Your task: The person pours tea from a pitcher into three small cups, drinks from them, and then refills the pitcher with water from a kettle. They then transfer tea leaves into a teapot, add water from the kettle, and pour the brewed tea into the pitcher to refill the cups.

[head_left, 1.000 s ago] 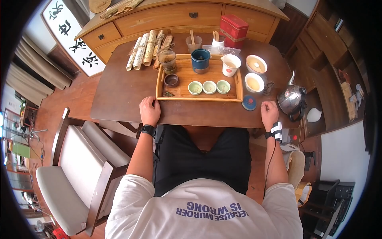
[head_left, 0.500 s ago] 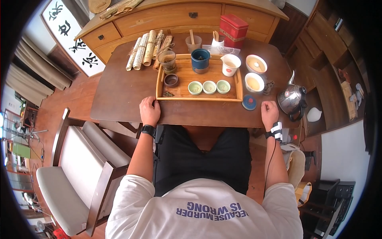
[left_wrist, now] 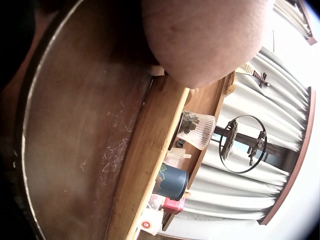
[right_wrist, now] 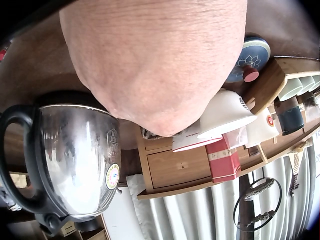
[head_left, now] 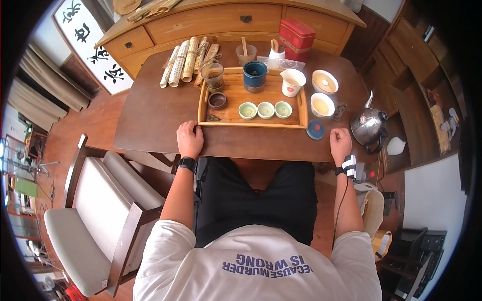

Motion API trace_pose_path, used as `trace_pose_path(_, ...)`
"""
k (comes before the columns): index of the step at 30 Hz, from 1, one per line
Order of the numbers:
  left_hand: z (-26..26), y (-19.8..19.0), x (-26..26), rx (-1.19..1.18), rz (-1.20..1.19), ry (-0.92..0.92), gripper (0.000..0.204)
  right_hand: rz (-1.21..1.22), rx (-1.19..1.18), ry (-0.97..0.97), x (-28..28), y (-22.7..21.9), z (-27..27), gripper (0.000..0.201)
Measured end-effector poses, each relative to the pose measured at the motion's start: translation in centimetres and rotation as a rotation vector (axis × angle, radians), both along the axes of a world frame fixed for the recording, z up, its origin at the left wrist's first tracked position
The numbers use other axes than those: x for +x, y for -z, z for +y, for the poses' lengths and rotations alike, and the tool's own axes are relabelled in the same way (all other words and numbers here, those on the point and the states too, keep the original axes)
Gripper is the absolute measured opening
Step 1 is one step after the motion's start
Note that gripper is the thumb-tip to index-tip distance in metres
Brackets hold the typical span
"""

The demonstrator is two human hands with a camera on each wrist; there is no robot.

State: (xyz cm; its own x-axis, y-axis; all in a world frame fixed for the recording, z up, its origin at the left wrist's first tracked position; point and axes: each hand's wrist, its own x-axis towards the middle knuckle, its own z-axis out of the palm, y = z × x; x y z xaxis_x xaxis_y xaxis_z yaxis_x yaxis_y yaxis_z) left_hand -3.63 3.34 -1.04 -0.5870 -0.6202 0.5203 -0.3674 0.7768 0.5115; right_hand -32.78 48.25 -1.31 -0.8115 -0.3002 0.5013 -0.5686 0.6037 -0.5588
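My hands are apart and grip nothing I can see, the left hand (head_left: 190, 139) resting by the near left corner of the tray (head_left: 232, 86), the right hand (head_left: 341, 143) on the worktop (head_left: 155, 120) between the blue lid (head_left: 315, 130) and the kettle (head_left: 362, 128). The blue cup (head_left: 254, 78) stands uncovered on the tray, behind three green cups (head_left: 265, 110) in a row. I judge the setting out done; whether pouring or covering is left, I cannot tell.
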Motion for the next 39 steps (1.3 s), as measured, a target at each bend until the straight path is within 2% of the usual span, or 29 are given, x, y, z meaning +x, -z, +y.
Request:
trace_pose_path(27, 0.30, -0.27, -0.18, -0.033, -0.002, -0.016, 0.010, 0.007, -0.016, -0.009, 0.16, -0.17, -0.03, 0.010)
trace_pose_path(39, 0.25, -0.27, -0.07, -0.024, 0.010, 0.000, 0.009, 0.037, 0.058, 0.003, -0.05, 0.05, 0.21, 0.014)
